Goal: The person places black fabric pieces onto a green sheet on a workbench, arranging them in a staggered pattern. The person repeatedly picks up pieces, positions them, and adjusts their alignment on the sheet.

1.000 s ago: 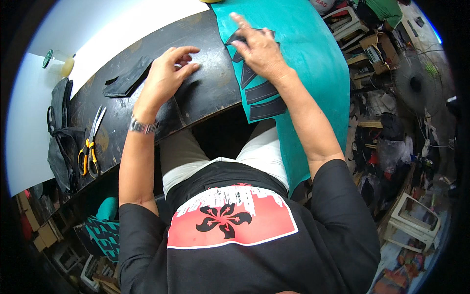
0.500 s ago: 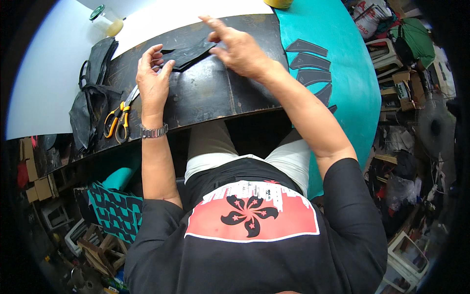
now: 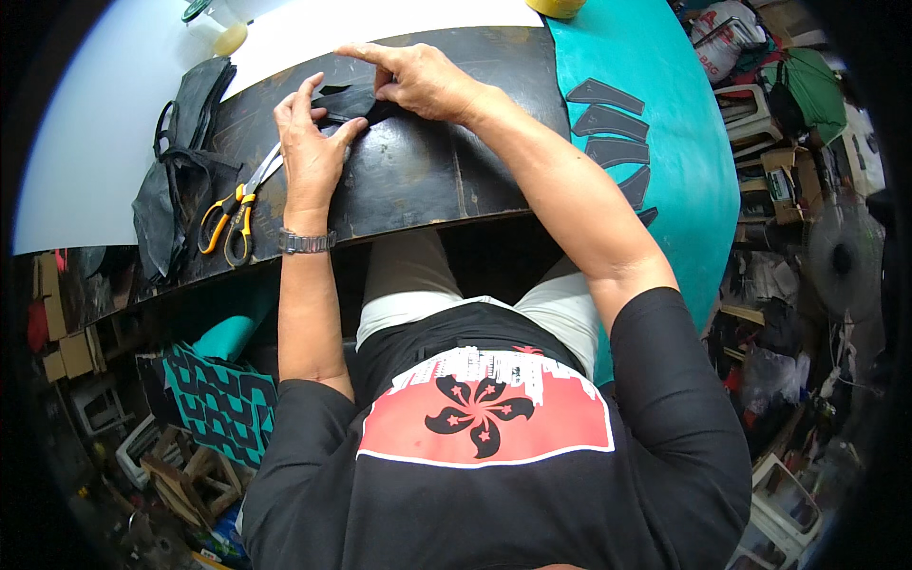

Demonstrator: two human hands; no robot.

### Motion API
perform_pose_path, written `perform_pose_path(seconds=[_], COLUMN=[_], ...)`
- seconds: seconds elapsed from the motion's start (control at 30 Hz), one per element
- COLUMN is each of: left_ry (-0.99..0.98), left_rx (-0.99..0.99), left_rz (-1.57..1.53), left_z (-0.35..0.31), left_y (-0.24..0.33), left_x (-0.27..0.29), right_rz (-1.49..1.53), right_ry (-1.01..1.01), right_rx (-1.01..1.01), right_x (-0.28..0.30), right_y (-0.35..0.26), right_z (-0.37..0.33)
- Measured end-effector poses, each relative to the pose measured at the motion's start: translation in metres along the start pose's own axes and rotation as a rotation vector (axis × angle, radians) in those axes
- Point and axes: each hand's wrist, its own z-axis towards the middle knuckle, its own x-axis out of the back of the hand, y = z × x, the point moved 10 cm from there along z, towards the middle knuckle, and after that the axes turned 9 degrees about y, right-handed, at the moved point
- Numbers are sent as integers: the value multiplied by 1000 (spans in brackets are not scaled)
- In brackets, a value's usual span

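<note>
A thin, black, flexible sheet piece (image 3: pixel 353 102) is held between my two hands above the dark work table (image 3: pixel 418 180). My left hand (image 3: pixel 312 157) has it between thumb and fingers at its left end. On its right end my right hand (image 3: pixel 423 84) pinches with the thumb and curled fingers, while the index finger points out to the left. Part of the piece is hidden by the fingers. Just left of my left wrist lie scissors (image 3: pixel 228 217) with yellow and black handles, blades partly behind the hand.
Crumpled black material (image 3: pixel 180 180) hangs over the table's left side. A jar (image 3: pixel 223 33) stands beyond it, near a white sheet (image 3: pixel 294 43). Several dark grey curved pieces (image 3: pixel 610 122) lie on a teal sheet (image 3: pixel 684 190) at right. A yellow roll (image 3: pixel 556 7) sits at the far edge.
My right hand has moved left, closer to my left hand, and the black piece is now bunched between them. My left hand has shifted slightly right.
</note>
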Motion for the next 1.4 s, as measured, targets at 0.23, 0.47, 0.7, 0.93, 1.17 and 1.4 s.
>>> perform_pose_path(seconds=[0.23, 0.47, 0.7, 0.93, 1.17, 1.4], left_ry=[-19, -190, -218, -773, -591, -601], left_rx=[-126, -130, -226, 56, -100, -106], left_rz=[33, 157, -296, -503, -280, -177], left_z=[1, 8, 19, 10, 15, 19], left_y=[8, 11, 110, 161, 169, 171], left_x=[-4, -6, -103, -270, -281, -276], right_rz=[380, 246, 554, 514, 222, 97], right_ry=[629, 853, 493, 448, 406, 369], right_rx=[-222, -159, -399, -523, -530, -539], right_x=[43, 169, 247, 250, 241, 236], right_y=[40, 85, 144, 197, 238, 247], right_z=[-7, -50, -105, -141, -145, -140])
